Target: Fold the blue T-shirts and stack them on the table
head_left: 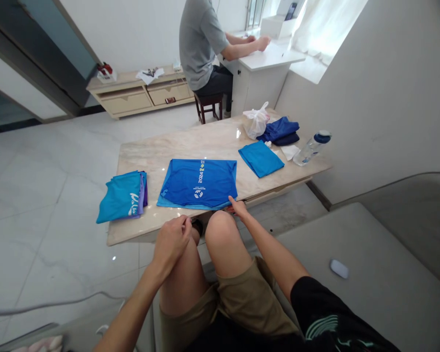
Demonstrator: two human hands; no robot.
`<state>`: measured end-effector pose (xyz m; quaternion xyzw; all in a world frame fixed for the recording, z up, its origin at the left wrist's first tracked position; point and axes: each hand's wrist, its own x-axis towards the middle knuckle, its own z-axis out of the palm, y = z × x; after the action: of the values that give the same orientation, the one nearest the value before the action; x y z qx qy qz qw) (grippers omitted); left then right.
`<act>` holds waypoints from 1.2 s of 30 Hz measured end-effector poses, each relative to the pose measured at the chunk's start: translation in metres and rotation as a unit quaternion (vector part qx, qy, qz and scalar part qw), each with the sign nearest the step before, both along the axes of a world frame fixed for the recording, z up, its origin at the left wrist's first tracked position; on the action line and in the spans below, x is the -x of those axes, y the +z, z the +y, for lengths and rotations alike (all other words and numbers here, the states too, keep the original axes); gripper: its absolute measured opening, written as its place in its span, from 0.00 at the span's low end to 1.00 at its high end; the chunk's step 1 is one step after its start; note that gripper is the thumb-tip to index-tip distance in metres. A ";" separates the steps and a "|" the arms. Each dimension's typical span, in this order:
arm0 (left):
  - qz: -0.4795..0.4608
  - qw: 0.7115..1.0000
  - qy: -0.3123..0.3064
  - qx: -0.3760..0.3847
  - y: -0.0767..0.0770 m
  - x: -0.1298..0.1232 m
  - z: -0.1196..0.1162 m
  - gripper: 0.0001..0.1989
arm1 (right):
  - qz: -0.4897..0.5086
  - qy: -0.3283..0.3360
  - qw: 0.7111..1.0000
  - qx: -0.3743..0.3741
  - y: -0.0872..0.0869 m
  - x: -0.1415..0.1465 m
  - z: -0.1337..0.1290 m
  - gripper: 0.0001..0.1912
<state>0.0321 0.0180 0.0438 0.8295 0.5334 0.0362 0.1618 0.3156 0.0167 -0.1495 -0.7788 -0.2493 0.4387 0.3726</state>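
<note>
Blue T-shirt [197, 183] lies folded flat on the marble table [220, 146], its long axis running crosswise, just ahead of the right hand [240, 208], whose extended fingers [231, 199] touch its near edge without gripping. The left hand [170, 244] sits apart, nearer the table edge, its fingers curled; whether they pinch anything cannot be told.

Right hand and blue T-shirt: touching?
Touching. The head view shows the right hand with its index fingertip resting on the near edge of the blue T-shirt.

A marble table [190, 146] holds a blue shirt [198, 183], teal cloths [124, 198], navy clothes [280, 131], a plastic bag [255, 122] and a water bottle [311, 149].
</note>
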 end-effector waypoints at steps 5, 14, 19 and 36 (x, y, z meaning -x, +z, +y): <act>-0.039 0.996 -0.072 0.016 -0.005 -0.026 0.034 0.14 | -0.044 0.032 0.998 0.032 -0.002 -0.004 -0.005 0.26; 0.091 0.952 -0.286 0.052 -0.064 -0.143 0.091 0.38 | -0.100 0.088 0.990 -0.050 0.027 -0.010 0.017 0.25; 0.045 0.971 -0.227 0.063 -0.083 -0.170 0.100 0.28 | -0.072 0.132 0.983 -0.101 0.034 -0.008 0.036 0.24; -0.183 0.968 -0.128 0.112 -0.076 -0.035 0.098 0.12 | -0.421 0.361 0.808 -0.200 0.017 -0.074 0.060 0.22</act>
<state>0.0667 0.1157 -0.0325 0.8466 0.3847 0.1061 0.3521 0.3892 0.0767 -0.1325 -0.6495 -0.7268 0.1112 0.1937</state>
